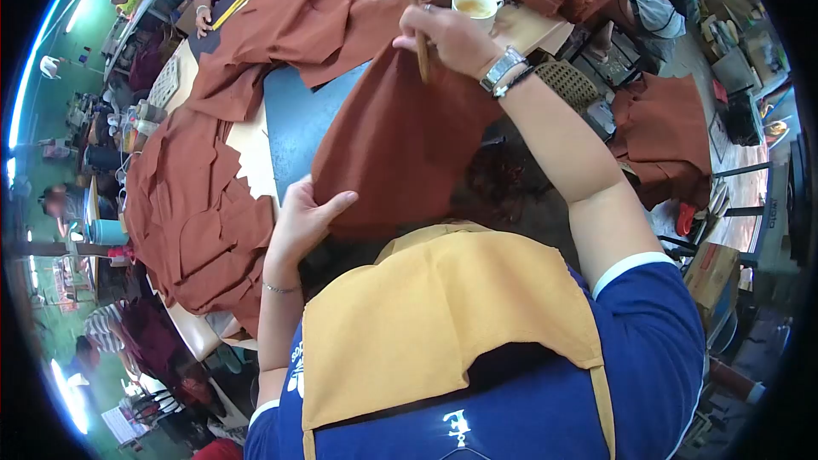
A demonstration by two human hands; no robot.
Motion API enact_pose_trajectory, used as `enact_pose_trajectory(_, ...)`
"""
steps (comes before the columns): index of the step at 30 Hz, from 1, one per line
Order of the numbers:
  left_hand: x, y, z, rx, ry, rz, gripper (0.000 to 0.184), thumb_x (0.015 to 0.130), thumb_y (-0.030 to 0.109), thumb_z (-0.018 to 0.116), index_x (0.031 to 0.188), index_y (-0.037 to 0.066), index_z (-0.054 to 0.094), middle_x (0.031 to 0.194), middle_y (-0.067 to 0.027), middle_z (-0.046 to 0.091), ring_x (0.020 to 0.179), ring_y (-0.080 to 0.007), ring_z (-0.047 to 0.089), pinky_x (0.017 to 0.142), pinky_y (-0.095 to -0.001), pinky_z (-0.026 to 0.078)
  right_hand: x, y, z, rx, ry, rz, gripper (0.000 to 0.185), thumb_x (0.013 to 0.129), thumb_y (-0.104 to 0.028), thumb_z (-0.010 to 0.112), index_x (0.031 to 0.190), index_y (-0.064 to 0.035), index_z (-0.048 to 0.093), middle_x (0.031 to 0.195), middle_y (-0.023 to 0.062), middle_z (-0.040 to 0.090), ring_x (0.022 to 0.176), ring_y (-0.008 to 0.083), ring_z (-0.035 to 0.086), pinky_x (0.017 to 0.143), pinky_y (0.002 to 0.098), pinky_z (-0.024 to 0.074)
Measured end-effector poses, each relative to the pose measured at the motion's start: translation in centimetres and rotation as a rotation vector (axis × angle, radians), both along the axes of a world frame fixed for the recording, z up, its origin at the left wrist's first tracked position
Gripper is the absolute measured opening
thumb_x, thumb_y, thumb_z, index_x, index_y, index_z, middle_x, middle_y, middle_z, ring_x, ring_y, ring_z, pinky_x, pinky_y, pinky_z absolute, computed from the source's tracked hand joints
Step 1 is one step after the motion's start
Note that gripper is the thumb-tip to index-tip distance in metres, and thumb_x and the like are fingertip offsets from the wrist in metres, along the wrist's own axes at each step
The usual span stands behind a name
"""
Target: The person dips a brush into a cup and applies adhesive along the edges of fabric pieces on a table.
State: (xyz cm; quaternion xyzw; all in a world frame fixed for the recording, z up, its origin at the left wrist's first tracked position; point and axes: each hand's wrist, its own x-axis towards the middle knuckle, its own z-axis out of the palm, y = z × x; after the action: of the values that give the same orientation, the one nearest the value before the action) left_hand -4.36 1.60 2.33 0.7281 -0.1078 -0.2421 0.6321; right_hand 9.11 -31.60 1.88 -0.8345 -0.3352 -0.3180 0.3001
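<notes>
Brown cloth [400,149] – matt; stick [423,61] – smooth wood; cup [482,23], glossy.

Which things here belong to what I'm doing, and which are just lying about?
Part of the job:
Brown cloth, held by your left hand
Wooden-handled tool, in your right hand
Probably the matching cloth pile and nearby cup

Apparently just about:
Yellow ruler, by another person's hand
Blue container
Cardboard box

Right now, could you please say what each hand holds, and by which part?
The left hand holds the brown cloth by its left edge; the right hand grips the wooden tool mid-length, apparently pinching the cloth's top too.
</notes>
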Motion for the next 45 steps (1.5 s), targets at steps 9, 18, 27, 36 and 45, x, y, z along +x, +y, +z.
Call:
enact_pose_trajectory(9, -5.2, -1.6, -12.3, -0.095, -0.223, 0.317, 0.034, 0.106, 0.011, 0.050, 0.138, 0.000, 0.050, 0.133, -0.0063, 0.059, 0.122, -0.0145, 0.053, 0.106, -0.0301, 0.041, -4.9, -2.9, 3.8, -0.012, 0.032, 0.033, 0.024, 0.092, -0.030, 0.072, 0.095, -0.0129, 0.054, 0.077, 0.0079, 0.063, 0.067, 0.0322, 0.064, 0.059, 0.0408, 0.0490)
enact_pose_trajectory(18, 3.2, -0.2, -3.0, 0.888, -1.130, 0.324, 0.047, 0.097, 0.023, 0.064, 0.139, 0.009, 0.051, 0.140, -0.0185, 0.052, 0.130, -0.0355, 0.049, 0.108, -0.0506, 0.037, 1.0, 0.7, -1.8, -0.107, 0.038, 0.039, 0.020, 0.096, -0.029, 0.066, 0.096, -0.0129, 0.053, 0.072, 0.0104, 0.060, 0.069, 0.0328, 0.065, 0.058, 0.0416, 0.0495)
enact_pose_trajectory(27, 8.4, -5.0, -9.8, 1.044, -0.747, -0.077, 0.076, 0.093, 0.062, 0.055, 0.157, 0.025, 0.036, 0.167, -0.0101, 0.021, 0.154, -0.0348, 0.017, 0.118, -0.0671, 0.013, 3.3, -8.3, 0.1, 0.562, 0.235, 0.080, 0.040, 0.098, -0.033, 0.067, 0.129, -0.0072, 0.066, 0.110, 0.0086, 0.076, 0.095, 0.0130, 0.070, 0.086, 0.0289, 0.0545)
enact_pose_trajectory(36, 11.0, -4.4, -8.4, 0.950, -0.827, -0.259, 0.094, 0.080, 0.073, 0.063, 0.156, 0.023, 0.038, 0.166, -0.0133, 0.021, 0.154, -0.0365, 0.016, 0.119, -0.0659, 0.012, 5.2, -14.2, -0.1, 0.169, 0.602, -0.394, 0.030, 0.081, -0.027, 0.082, 0.103, -0.0064, 0.078, 0.095, 0.0131, 0.077, 0.087, 0.0207, 0.074, 0.081, 0.0326, 0.0569)
enact_pose_trajectory(45, 11.2, -4.0, -8.4, 0.898, -0.833, -0.267, 0.096, 0.079, 0.074, 0.063, 0.155, 0.021, 0.039, 0.165, -0.0149, 0.023, 0.154, -0.0360, 0.016, 0.119, -0.0647, 0.010, 7.3, -13.4, -2.2, -0.026, 0.690, -0.633, 0.034, 0.079, -0.041, 0.079, 0.097, -0.0116, 0.079, 0.093, 0.0140, 0.076, 0.092, 0.0300, 0.073, 0.085, 0.0388, 0.0559)
